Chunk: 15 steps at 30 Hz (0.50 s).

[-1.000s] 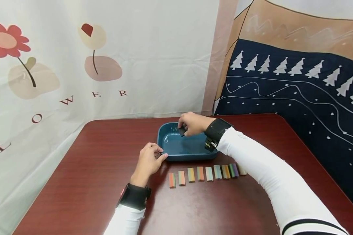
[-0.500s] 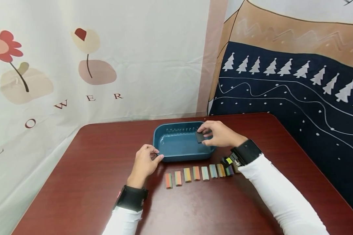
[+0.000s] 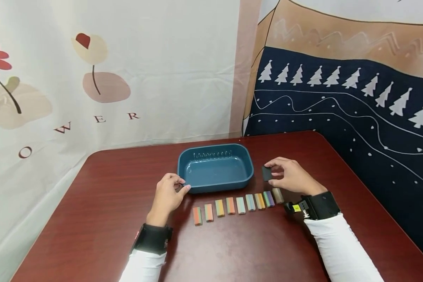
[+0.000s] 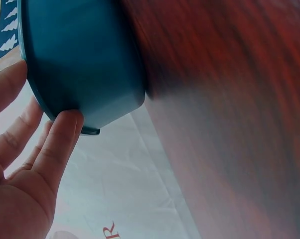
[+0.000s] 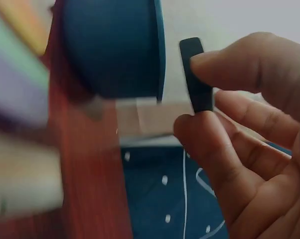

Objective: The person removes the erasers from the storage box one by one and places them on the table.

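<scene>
The right hand [image 3: 290,176] pinches a small dark block [image 3: 266,173] between thumb and fingers, just right of the teal tray [image 3: 244,158], above the table [image 3: 91,219]. The left hand [image 3: 167,194] grips the tray's near-left corner. The tray looks empty; 9 coloured blocks [image 3: 239,205] lie in a row before it, nothing blocking them.

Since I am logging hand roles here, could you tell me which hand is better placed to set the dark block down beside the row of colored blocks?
Right hand: it pinches the dark block just above the row's right end. Left hand grips the blue tray.
</scene>
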Motion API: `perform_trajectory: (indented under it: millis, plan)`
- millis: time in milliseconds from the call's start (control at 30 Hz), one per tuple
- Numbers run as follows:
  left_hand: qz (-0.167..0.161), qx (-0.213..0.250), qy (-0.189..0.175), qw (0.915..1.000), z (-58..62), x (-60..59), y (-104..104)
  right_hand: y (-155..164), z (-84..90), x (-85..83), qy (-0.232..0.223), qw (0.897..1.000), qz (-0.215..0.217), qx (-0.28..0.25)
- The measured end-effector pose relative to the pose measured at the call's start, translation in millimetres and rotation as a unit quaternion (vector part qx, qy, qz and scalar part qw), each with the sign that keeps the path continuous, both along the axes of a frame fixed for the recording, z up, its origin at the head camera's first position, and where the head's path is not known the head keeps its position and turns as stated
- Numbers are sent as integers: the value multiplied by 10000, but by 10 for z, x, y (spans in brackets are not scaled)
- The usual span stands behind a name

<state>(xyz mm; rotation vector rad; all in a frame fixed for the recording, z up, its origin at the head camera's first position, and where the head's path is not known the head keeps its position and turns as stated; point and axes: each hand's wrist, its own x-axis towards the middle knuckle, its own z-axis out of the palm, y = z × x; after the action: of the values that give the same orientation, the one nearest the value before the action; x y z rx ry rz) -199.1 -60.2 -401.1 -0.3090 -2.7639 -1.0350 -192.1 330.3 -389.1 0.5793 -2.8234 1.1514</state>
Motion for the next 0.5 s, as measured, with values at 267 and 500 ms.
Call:
perform_trajectory:
  millis: [267,500]
  plan:
    - [47,-124,-95,9999,17,5,16,328,19,61,-629,9970,-325,328]
    - [9,-130,-126,9998,6,-7,14,483,-42,50,-1303,9890,-135,687]
